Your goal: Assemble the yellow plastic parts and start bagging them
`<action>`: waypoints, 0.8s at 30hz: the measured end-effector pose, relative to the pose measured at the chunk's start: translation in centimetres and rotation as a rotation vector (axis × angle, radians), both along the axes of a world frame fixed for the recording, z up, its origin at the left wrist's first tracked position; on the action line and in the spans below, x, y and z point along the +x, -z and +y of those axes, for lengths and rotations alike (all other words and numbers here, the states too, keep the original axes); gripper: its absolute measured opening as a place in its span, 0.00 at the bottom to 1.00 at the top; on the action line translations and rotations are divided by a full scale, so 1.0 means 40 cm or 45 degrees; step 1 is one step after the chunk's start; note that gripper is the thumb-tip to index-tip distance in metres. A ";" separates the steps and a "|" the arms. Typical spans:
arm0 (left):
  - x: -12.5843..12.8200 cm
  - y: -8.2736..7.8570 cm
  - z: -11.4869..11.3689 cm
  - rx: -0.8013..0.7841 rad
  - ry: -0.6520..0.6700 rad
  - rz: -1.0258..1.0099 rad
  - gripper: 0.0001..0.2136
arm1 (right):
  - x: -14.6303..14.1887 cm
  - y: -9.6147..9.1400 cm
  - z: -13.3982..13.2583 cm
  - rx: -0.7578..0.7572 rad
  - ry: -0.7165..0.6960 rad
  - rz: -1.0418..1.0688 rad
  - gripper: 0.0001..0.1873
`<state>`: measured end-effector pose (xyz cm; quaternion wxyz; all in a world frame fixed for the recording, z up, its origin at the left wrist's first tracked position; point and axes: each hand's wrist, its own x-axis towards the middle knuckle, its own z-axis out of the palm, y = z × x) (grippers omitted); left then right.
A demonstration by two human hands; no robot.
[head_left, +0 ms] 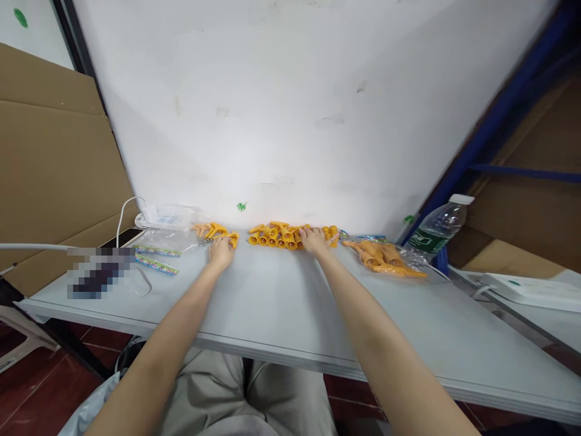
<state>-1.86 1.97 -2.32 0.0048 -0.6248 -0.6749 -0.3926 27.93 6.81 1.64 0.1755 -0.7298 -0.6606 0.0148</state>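
Along the back of the table lies a stacked row of orange funnel-ended plastic pieces point(278, 237), several with round mouths facing me. My right hand point(314, 240) rests over the right part of this row, fingers stretched out and touching the pieces. To the left, my left hand point(221, 252) is at a smaller loose pile of similar orange pieces point(216, 229), its fingers curled around an orange piece point(233, 238) at the pile's right end. Its fingertips are partly hidden. Small silvery bits point(203, 240) lie beside that pile.
At right, a clear bag of orange pieces point(385, 259) lies before a water bottle point(438, 227). Clear bags with colourful header strips point(157, 264), a phone point(120, 238) and white cables are at left. A white panel point(290, 121) rises behind the table; cardboard point(54, 163) flanks it.
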 end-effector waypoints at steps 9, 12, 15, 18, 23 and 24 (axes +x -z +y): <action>-0.044 -0.015 0.068 -0.339 0.129 0.146 0.22 | 0.018 0.029 -0.002 -0.119 0.000 0.054 0.33; -0.046 -0.036 0.077 -0.429 0.145 0.214 0.20 | 0.020 0.036 -0.007 -0.017 0.015 0.124 0.31; -0.035 -0.056 0.079 -0.395 0.120 0.283 0.17 | 0.020 0.035 -0.012 0.191 0.048 0.246 0.27; -0.017 -0.065 0.079 -0.349 0.098 0.307 0.16 | 0.010 0.022 -0.018 0.397 0.061 0.391 0.23; 0.002 -0.059 0.083 -0.298 0.062 0.182 0.10 | -0.027 -0.004 -0.040 0.614 -0.004 0.680 0.19; 0.003 -0.060 0.084 -0.270 0.048 0.115 0.09 | -0.036 -0.007 -0.046 0.650 -0.024 0.743 0.20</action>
